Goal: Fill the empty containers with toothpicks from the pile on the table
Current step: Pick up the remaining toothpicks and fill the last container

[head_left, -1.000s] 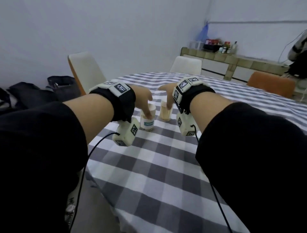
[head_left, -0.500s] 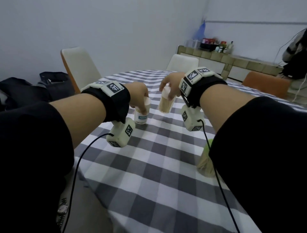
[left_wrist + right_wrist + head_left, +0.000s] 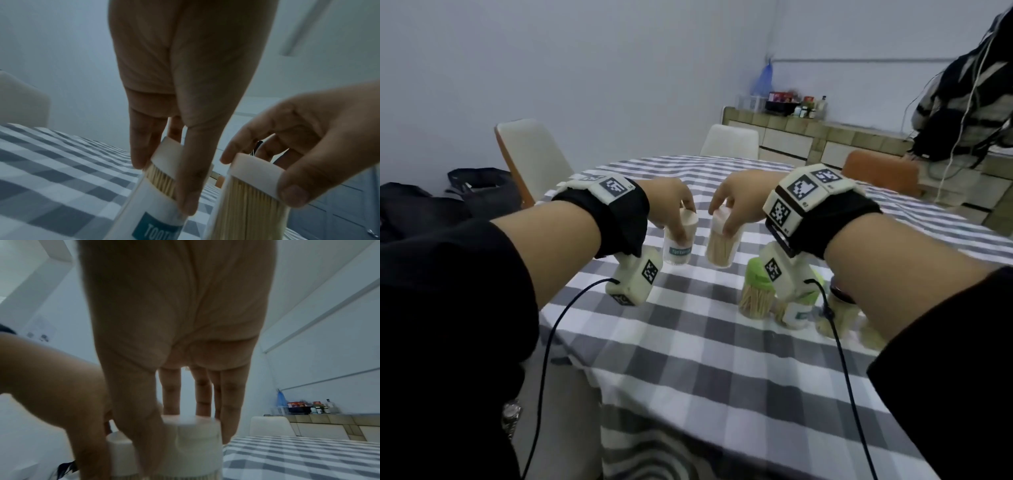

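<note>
Above the checked table (image 3: 688,342), two white-capped toothpick containers are held side by side: the labelled container (image 3: 677,245) is grasped at its cap in the grip of the left hand (image 3: 671,202), the clear container (image 3: 720,245) likewise by the right hand (image 3: 739,198). Both are packed with toothpicks (seen through the walls). Near the right forearm, a green-lidded jar (image 3: 756,291) of toothpicks stands among others; chairs and a sideboard are set behind.

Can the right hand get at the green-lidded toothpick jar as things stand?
Probably not at once: the right hand grips an unlabelled jar by its white cap, so its fingers are occupied. The green-lidded jar stands below that wrist with nothing over it.
</note>
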